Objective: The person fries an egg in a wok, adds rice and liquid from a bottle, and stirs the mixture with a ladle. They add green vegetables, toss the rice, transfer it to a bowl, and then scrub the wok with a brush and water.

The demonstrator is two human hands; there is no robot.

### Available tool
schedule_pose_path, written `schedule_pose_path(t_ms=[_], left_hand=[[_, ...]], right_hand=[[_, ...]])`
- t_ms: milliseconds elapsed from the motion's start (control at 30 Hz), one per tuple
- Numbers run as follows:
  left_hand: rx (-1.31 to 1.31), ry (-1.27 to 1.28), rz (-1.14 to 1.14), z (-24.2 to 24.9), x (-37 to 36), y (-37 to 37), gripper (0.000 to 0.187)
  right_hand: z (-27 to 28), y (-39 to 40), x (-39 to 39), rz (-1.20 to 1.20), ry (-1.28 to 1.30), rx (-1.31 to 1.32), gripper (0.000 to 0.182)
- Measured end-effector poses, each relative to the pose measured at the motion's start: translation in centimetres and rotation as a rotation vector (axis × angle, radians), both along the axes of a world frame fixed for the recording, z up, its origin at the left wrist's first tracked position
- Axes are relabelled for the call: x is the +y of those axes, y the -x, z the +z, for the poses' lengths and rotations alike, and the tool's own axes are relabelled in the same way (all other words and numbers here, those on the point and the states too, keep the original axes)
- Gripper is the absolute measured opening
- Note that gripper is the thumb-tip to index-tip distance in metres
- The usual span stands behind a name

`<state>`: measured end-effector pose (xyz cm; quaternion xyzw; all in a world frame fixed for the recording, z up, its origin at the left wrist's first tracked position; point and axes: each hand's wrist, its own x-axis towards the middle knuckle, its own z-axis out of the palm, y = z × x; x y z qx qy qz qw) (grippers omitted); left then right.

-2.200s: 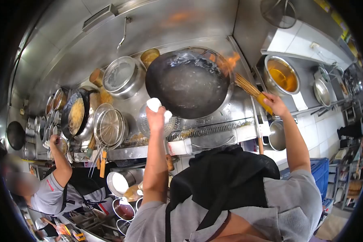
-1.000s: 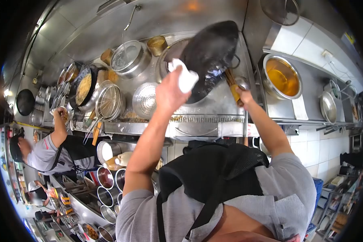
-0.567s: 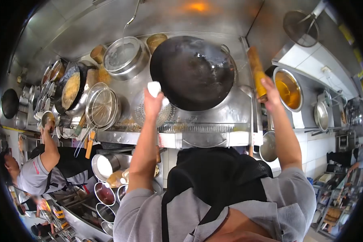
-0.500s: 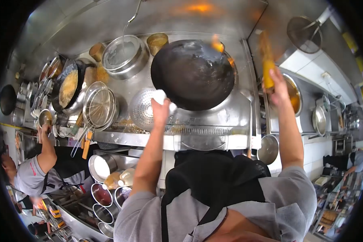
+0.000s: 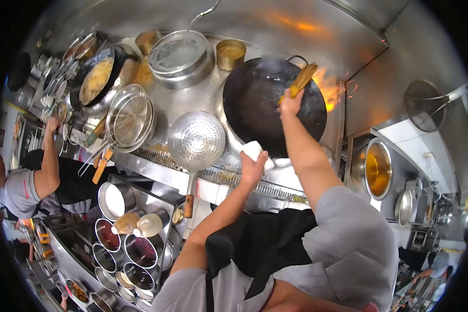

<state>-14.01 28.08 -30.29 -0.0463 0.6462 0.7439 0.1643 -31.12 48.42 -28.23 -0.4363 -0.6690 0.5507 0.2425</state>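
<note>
A large black wok [image 5: 255, 104] sits on the stove, its inside dark and wet-looking. My right hand [image 5: 290, 105] is closed around a yellowish bamboo wok brush [image 5: 302, 79], held over the wok's right half with the bristles toward the far rim. At the near rim, my left hand [image 5: 253, 170] grips a folded white cloth [image 5: 252, 149]. Flames [image 5: 328, 91] flare up past the wok's right side. Left of my left hand lies a perforated ladle [image 5: 197, 139] with a wooden handle end.
A lidded steel pot [image 5: 181, 60] and a brass-coloured tin [image 5: 231, 54] stand behind. Wire strainers [image 5: 130, 117] rest on a pot at left. A bowl of amber liquid [image 5: 378, 169] is at right. Sauce containers [image 5: 141, 250] fill the lower left. Another person [image 5: 23, 192] works at far left.
My right hand has brought the brush from the right side to over the wok. My left hand with the cloth now sits at the near rim, off the ladle. The flames are larger; the view has turned.
</note>
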Motion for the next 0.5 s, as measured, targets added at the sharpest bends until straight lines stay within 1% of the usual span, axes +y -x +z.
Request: schedule_pose_path(t_ms=[33,100,167,200,233,267,300,333,367,400,433,467,500], left_hand=[[-0.012,-0.003,0.003,-0.1,-0.3,-0.3,0.049],[0.031,0.114,-0.043,0.3,-0.6,0.1,0.051],[0.049,0.046,-0.038,-1.1,-0.3,0.1,0.052],[0.067,-0.006,-0.028,-1.6,-0.2,0.1,0.053],[0.061,-0.018,-0.029,-1.2,-0.3,0.0,0.053],[0.061,0.025,-0.042,-0.3,-0.5,0.1,0.054],[0.065,0.074,-0.057,0.4,-0.8,0.0,0.055],[0.053,0.097,-0.07,0.8,-1.1,0.0,0.057],[0.06,0.094,-0.066,1.3,-1.6,0.4,0.057],[0.027,0.052,-0.09,1.9,-2.0,0.8,0.061],[-0.017,0.014,-0.121,2.0,-2.4,0.4,0.066],[-0.023,0.02,-0.122,1.8,-2.5,-0.1,0.066],[-0.011,0.031,-0.142,1.5,-2.4,0.1,0.067]], right_hand=[[-1.8,-0.3,-1.7,-0.012,-0.068,-0.112,0.06],[1.1,-4.1,-5.9,0.414,-0.091,-0.377,0.056],[0.1,-7.8,-5.7,0.826,-0.359,-0.367,0.053],[0.3,-9.8,-3.3,1.037,-0.552,-0.353,0.056],[4.6,-11.1,-1.5,1.148,-0.696,-0.654,0.057],[9.4,-12.6,0.5,1.242,-0.83,-0.965,0.058],[10.0,-13.1,5.8,1.18,-0.893,-0.99,0.057],[9.5,-11.3,12.5,0.979,-1.115,-1.336,0.054],[14.1,-10.7,14.1,0.788,-1.066,-1.152,0.059],[15.0,-9.4,17.1,0.48,-1.01,-1.106,0.062],[16.3,-8.7,16.7,0.267,-0.871,-0.937,0.06],[17.5,-8.4,15.9,0.058,-0.719,-0.763,0.058],[14.4,-7.4,16.5,0.062,-0.716,-0.755,0.058]])
